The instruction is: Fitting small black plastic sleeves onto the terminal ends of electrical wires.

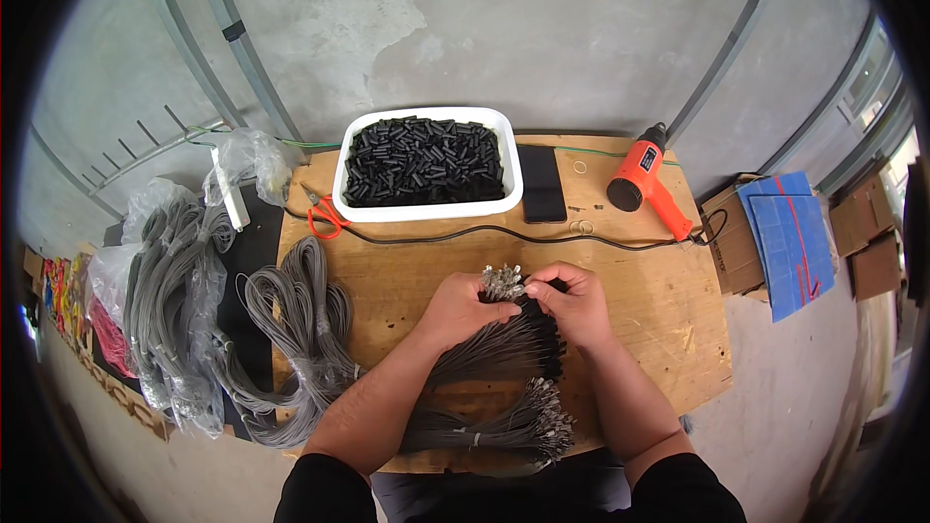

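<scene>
Over the middle of the wooden table, my left hand [457, 310] is closed round a bundle of thin grey cables, whose silvery metal ends [502, 281] stick up above the fingers. Close on its right, my right hand [575, 304] pinches at the edge of these ends; what lies between the fingertips is too small to make out. Below the hands lie more grey cables [484, 353] with black sleeves [550, 341] on their right ends, partly covered by my wrists. Nearer to me rests another tied cable bundle [475, 438] with bare metal ends [550, 426].
Behind the hands stands a white tub [515, 189] full of short black tubes [426, 163]. Beside it are orange-handled pliers [327, 217], a black phone [542, 186] and an orange heat gun [643, 180]. A black cord [465, 230] crosses the table. Coiled grey cables [305, 315] lie at left.
</scene>
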`<move>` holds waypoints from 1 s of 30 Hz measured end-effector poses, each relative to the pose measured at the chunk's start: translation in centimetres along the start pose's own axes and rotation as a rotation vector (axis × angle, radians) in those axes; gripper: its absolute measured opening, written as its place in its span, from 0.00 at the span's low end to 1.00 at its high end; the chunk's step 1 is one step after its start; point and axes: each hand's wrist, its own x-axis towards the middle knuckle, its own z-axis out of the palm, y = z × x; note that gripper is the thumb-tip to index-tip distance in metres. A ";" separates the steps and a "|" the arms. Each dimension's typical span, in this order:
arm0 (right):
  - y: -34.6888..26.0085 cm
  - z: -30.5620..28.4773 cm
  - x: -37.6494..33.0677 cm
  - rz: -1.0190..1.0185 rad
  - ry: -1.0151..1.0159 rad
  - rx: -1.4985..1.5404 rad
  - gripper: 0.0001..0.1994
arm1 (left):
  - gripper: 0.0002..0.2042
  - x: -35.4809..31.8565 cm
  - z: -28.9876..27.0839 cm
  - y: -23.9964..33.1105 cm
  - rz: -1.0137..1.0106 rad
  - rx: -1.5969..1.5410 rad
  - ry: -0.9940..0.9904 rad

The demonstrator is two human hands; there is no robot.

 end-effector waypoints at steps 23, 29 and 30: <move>0.2 -0.4 0.2 0.053 -0.040 -0.007 0.04 | 0.10 0.0 -0.6 -0.9 -0.163 -0.501 -0.034; -0.2 -0.1 0.0 0.001 -0.058 -0.067 0.03 | 0.10 0.2 -0.7 -1.1 -0.129 -0.423 -0.045; -0.3 0.0 0.0 -0.037 -0.061 -0.101 0.03 | 0.09 0.3 -0.7 -1.2 -0.150 -0.458 -0.033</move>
